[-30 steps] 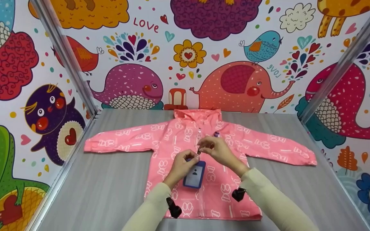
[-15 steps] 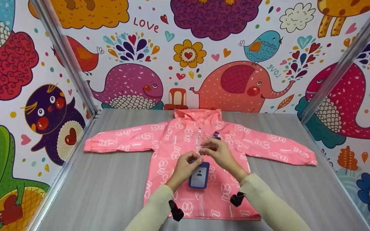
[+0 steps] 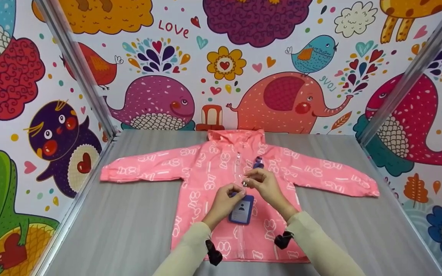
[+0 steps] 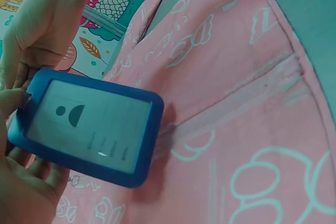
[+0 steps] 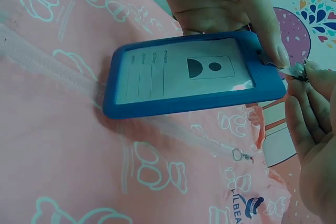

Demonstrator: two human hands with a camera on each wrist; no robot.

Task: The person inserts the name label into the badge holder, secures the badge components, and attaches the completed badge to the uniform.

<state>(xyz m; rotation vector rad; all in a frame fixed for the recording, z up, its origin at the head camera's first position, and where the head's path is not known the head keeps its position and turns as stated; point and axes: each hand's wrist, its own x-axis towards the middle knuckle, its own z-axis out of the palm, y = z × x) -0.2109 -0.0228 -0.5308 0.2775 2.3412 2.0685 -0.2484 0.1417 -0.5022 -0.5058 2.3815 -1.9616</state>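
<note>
A blue-framed ID badge holder [image 3: 241, 211] hangs over the front of a pink jacket [image 3: 194, 203]. My left hand [image 3: 225, 201] grips it at its top edge, the thumb against the slot there. Behind the clear window shows a white card [image 4: 92, 124] with a dark person symbol. Just up and to the right, my right hand [image 3: 265, 188] pinches a small shiny metal clip [image 5: 298, 72] between thumb and fingers. A short strap [image 5: 281, 69] runs from the clip to the holder's slot. Part of the clip is hidden by the fingertips.
The jacket lies face up with both sleeves spread, white outlines printed all over, on a grey wood-look table [image 3: 109, 222]. Its zipper pull [image 5: 239, 154] lies near the collar, beside a dark blue print [image 3: 258, 163]. Cartoon-patterned walls and metal posts [image 3: 79, 65] stand around.
Both hands and the badge holder have shifted a little to the right over the jacket. The left hand still grips the holder, and the right still pinches at the clip.
</note>
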